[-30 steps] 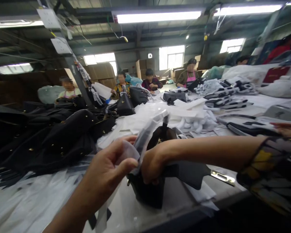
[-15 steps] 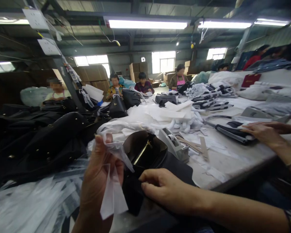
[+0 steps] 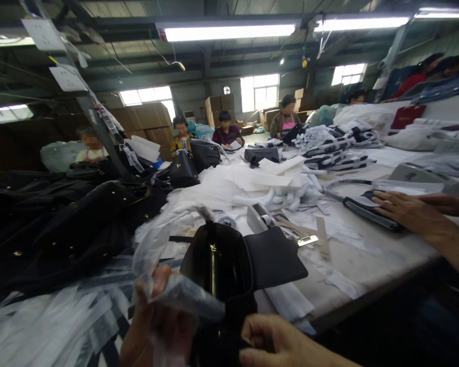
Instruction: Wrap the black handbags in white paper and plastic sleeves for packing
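While the left hand [image 3: 158,318] grips translucent wrapping [image 3: 191,298], the right hand [image 3: 273,344], fingers curled, holds the black bag [image 3: 231,270].

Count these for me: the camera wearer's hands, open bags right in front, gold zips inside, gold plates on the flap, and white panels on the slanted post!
Camera wearer's hands: 2, left hand and right hand
Open black bag: 1
Gold zip: 1
Gold plate: 1
White panels: 2
Total: 7

The blurred left hand [image 3: 149,321] seems partly hidden by plastic [image 3: 193,296].
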A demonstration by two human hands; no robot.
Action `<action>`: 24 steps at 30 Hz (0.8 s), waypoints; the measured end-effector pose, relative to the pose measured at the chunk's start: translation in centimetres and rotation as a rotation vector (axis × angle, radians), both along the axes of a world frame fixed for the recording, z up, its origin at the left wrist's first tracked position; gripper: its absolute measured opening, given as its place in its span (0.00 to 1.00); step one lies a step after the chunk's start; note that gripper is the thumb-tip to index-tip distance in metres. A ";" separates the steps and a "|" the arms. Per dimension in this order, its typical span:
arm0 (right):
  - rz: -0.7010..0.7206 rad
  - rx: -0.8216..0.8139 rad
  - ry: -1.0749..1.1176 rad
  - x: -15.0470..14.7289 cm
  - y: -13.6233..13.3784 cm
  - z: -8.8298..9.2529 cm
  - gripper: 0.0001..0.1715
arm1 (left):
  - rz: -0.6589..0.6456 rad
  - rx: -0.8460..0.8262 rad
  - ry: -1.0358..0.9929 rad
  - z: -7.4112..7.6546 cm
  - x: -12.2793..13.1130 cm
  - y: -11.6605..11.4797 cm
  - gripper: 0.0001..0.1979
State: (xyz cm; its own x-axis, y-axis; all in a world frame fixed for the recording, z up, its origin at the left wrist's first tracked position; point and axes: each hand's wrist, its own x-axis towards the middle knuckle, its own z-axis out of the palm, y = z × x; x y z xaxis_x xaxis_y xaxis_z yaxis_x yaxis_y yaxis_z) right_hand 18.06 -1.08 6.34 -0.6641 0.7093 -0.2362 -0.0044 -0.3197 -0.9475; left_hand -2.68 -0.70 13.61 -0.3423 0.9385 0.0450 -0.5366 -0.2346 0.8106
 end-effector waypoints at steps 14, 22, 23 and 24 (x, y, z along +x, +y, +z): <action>-0.053 0.185 -0.065 -0.4 3.2 -0.2 0.27 | 0.214 -0.268 0.464 -3.4 -2.4 -1.7 0.29; -0.027 0.273 -0.104 -1.6 3.3 0.9 0.19 | -0.140 -0.427 0.494 -8.6 -0.2 -5.6 0.32; -0.041 0.284 -0.119 -1.7 3.1 1.1 0.18 | -0.154 -0.425 0.510 -8.8 0.1 -5.7 0.30; -0.050 0.297 -0.136 -1.8 3.0 1.2 0.18 | -0.160 -0.419 0.529 -9.0 0.3 -5.9 0.27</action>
State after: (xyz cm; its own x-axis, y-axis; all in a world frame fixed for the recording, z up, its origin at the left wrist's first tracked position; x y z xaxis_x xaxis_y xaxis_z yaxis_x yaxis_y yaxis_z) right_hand 16.26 1.88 7.52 -0.6029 0.7917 -0.0984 0.1201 -0.0318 -0.9922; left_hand -2.34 -6.58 4.65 -0.2302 0.9503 -0.2097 -0.0463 0.2045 0.9778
